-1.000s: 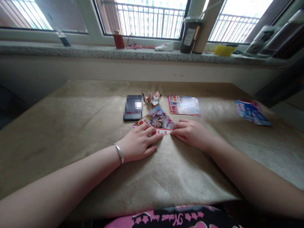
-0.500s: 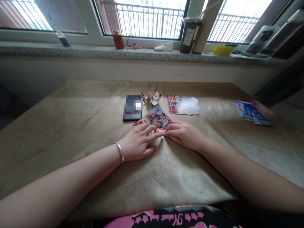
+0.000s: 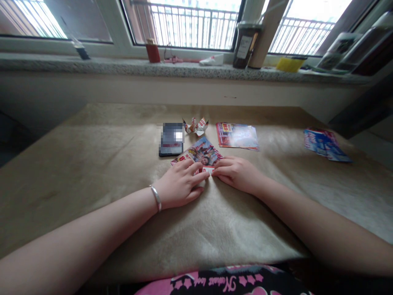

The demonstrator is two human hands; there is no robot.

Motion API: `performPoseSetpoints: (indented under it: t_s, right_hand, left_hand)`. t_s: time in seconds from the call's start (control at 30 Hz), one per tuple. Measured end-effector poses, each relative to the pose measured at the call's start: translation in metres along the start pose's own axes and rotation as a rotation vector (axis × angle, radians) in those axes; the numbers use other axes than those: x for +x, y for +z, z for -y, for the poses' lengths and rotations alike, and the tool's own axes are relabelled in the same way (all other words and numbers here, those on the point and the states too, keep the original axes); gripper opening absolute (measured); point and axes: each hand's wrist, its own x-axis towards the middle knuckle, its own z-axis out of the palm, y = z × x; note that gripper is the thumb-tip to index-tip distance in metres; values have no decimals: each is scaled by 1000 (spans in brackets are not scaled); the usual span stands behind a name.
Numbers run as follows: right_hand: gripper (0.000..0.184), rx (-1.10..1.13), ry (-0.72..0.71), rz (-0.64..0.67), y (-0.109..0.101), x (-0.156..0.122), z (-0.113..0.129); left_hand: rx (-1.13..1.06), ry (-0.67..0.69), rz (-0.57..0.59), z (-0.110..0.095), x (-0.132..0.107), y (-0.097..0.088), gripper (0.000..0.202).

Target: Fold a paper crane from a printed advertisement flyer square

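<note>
A folded sheet of colourful printed paper point(image 3: 205, 152) lies on the table before me, one corner pointing away, with a white strip along its near edge. My left hand point(image 3: 181, 182), with a silver bangle at the wrist, rests over the paper's near left side, fingers stretched out and slightly apart. At the near right corner, my right hand point(image 3: 235, 174) has its fingers pressed together on the paper's edge; its thumb tip is partly hidden. The fingertips of both hands are close to each other. Just beyond the paper stands a small folded paper figure point(image 3: 196, 126) with pointed ends.
A dark phone-like device point(image 3: 171, 141), its screen blurred, lies left of the paper. A stack of printed sheets point(image 3: 236, 136) lies at the back right, and more blue leaflets point(image 3: 326, 144) farther right. Jars and small items line the stone windowsill point(image 3: 116, 67).
My left index fingertip has drawn back slightly to the left, showing more of the white strip. My right hand and the paper have hardly moved.
</note>
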Motion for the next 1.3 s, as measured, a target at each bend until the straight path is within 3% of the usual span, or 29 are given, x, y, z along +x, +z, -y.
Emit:
performPoseSetpoints:
  t_s: [1.3]
  right_hand:
    - [23, -12, 2, -5, 3, -7, -5]
  left_hand:
    - [-257, 158, 20, 30, -4, -12, 20]
